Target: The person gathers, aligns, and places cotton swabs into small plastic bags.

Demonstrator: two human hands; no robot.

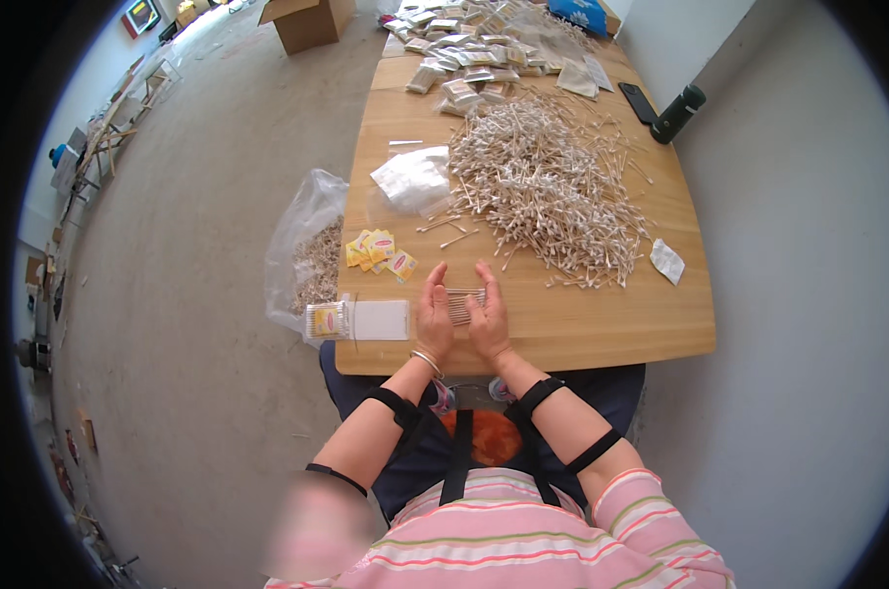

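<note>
Near the front edge of the wooden table, a row of cotton swabs [462, 306] lies crosswise between my two palms. My left hand [435, 312] presses at their left ends, and my right hand [489, 312] at their right ends, its thumb over them. Just left of my left hand is a clear packet of cotton swabs [328, 321] with a yellow label, beside a flat white box or card [381, 320]. Several yellow label cards [374, 249] lie beyond it. Past my hands spreads a big heap of loose cotton swabs [552, 187].
Clear plastic bags [412, 179] lie left of the heap, and filled packets [474, 54] pile up at the far end. A crumpled white wrapper [667, 261], a phone [638, 102] and a dark bottle [678, 114] are at right. A plastic sack [302, 245] stands against the table's left side.
</note>
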